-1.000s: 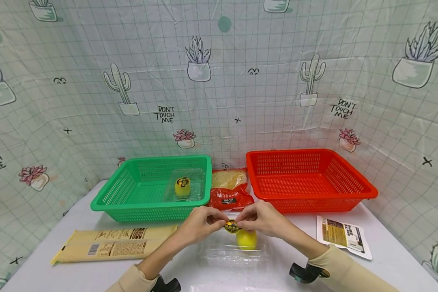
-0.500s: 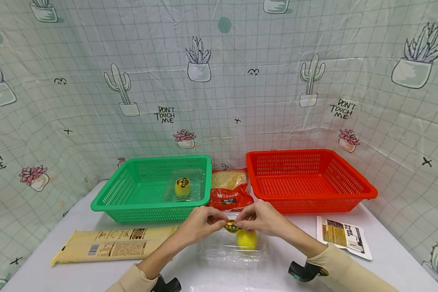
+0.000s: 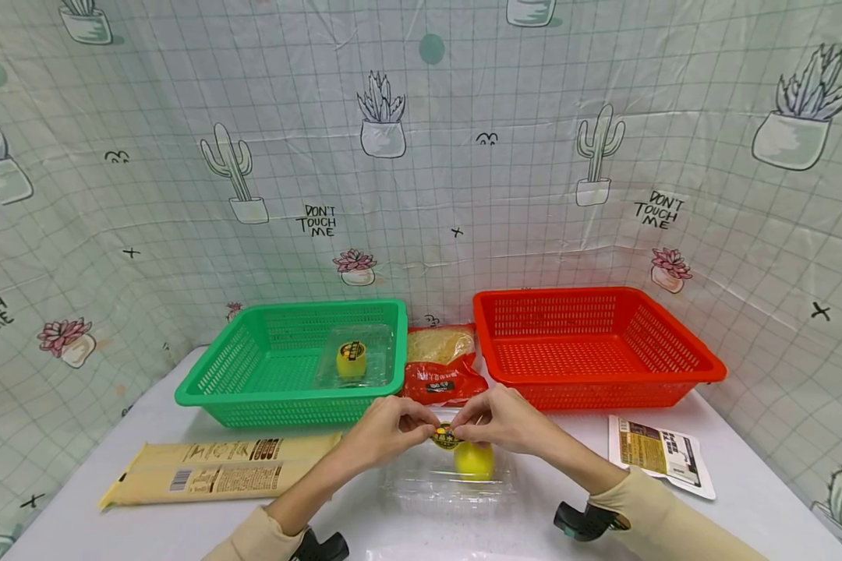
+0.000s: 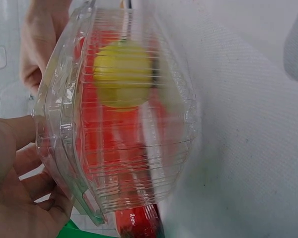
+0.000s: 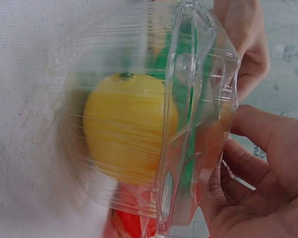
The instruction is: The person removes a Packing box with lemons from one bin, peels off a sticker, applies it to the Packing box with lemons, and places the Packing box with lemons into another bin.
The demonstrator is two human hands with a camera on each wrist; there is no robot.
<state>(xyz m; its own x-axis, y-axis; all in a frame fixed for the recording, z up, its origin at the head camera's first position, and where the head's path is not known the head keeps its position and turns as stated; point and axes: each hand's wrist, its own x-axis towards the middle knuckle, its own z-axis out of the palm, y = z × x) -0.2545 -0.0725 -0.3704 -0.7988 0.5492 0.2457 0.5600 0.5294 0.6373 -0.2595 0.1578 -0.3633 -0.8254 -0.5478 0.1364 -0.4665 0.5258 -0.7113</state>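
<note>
A clear plastic clamshell box stands on the table in front of me, its lid closed. Inside it lies a round yellow fruit, with a green stem end visible in the right wrist view. A round black and yellow sticker is at the top of the lid. My left hand pinches the sticker's left edge between thumb and curled fingers. From the other side, my right hand pinches its right edge. Both thumbs touch the lid in the wrist views. How firmly the sticker adheres cannot be seen.
A green basket at the back left holds another clear box with a stickered yellow fruit. At the back right is a red basket. A red food bag lies between them. A long beige packet lies left, a white pouch right.
</note>
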